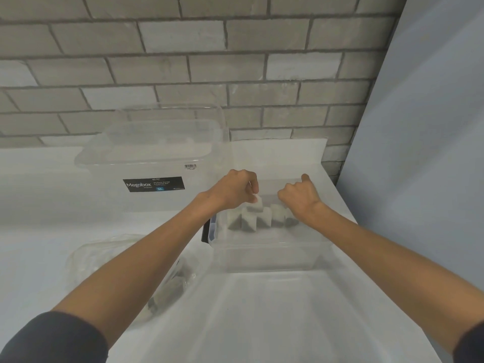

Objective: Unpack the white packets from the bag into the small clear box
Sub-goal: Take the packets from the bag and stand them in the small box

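A row of white packets point(262, 220) stands upright inside the small clear box point(272, 258), toward its far side. One more, the top packet point(258, 205), sits above the row, pinched by the left hand point(233, 191). The crumpled clear bag point(104, 258) lies to the left of the box with a few packets inside.

Bright, even, diffuse light; soft shadows under the forearms. Slight overall blur, wide-angle bending of the brick wall point(183, 61) toward 12 o'clock.

The small clear box point(269, 255) and bag point(99, 255) are made of glossy transparent plastic. The wall point(183, 66) is faced in matt brick.
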